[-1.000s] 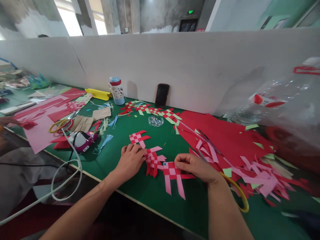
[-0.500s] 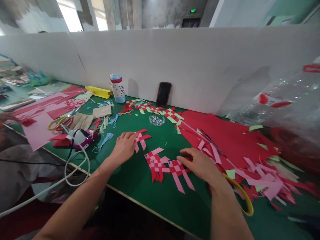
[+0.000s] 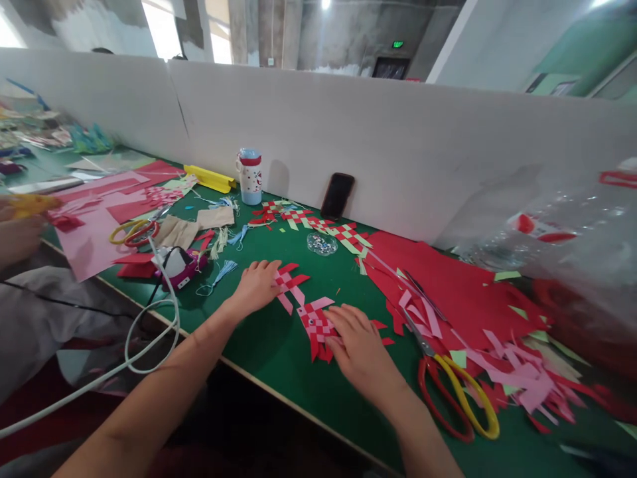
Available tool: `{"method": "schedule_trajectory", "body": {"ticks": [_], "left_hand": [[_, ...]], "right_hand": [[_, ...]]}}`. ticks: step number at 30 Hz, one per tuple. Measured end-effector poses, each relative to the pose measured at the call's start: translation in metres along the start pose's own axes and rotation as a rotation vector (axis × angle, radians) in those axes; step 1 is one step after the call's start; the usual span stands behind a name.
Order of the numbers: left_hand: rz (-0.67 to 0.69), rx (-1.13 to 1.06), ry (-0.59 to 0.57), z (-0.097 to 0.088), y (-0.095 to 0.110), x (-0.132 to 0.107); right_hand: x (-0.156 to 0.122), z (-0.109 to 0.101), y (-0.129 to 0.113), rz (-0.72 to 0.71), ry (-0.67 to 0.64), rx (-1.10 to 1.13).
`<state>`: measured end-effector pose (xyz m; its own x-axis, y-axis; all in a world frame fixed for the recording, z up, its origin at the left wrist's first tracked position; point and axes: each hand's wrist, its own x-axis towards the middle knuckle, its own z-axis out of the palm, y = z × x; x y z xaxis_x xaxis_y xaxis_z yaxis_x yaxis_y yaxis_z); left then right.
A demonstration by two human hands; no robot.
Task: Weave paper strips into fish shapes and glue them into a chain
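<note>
My left hand (image 3: 257, 287) has its fingers curled onto the left end of a red-and-pink woven paper fish (image 3: 287, 282), whose strip ends stick out to the right. My right hand (image 3: 359, 348) lies over another woven paper fish, thumb and fingers around it. That fish is mostly hidden, with red strip tips (image 3: 382, 325) showing past the hand. Between the hands, a third woven fish (image 3: 313, 322) with stuck-on googly eyes lies on the green table (image 3: 279, 372). It touches or nearly touches my right fingertips.
Large scissors (image 3: 448, 392) lie right of my right forearm, near red sheets (image 3: 448, 292) and pink offcuts (image 3: 537, 372). Beyond are a dish of googly eyes (image 3: 322, 243), a phone (image 3: 338, 196), and a bottle (image 3: 249, 176). A white cable (image 3: 174, 312) loops at left, near another person's hand (image 3: 20, 232).
My right hand has moved left over the right-hand fish; its long pink strips no longer show, and red tips now point right. The view has shifted, showing the large scissors whole.
</note>
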<state>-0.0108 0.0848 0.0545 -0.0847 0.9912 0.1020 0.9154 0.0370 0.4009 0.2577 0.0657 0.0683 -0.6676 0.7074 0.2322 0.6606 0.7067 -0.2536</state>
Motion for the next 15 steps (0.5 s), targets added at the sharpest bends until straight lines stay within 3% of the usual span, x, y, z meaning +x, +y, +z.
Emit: {"method": "schedule_trajectory", "body": {"ticks": [4, 10, 15], "left_hand": [[0.02, -0.141, 0.007, -0.005, -0.004, -0.013], [0.041, -0.261, 0.022, -0.015, -0.01, -0.045], [0.149, -0.11, 0.134, -0.015, -0.01, -0.072]], "right_hand": [[0.004, 0.009, -0.005, -0.007, -0.073, -0.062], [0.008, 0.01, -0.003, -0.025, -0.053, -0.027], [0.014, 0.002, -0.002, 0.039, -0.015, 0.176]]}}
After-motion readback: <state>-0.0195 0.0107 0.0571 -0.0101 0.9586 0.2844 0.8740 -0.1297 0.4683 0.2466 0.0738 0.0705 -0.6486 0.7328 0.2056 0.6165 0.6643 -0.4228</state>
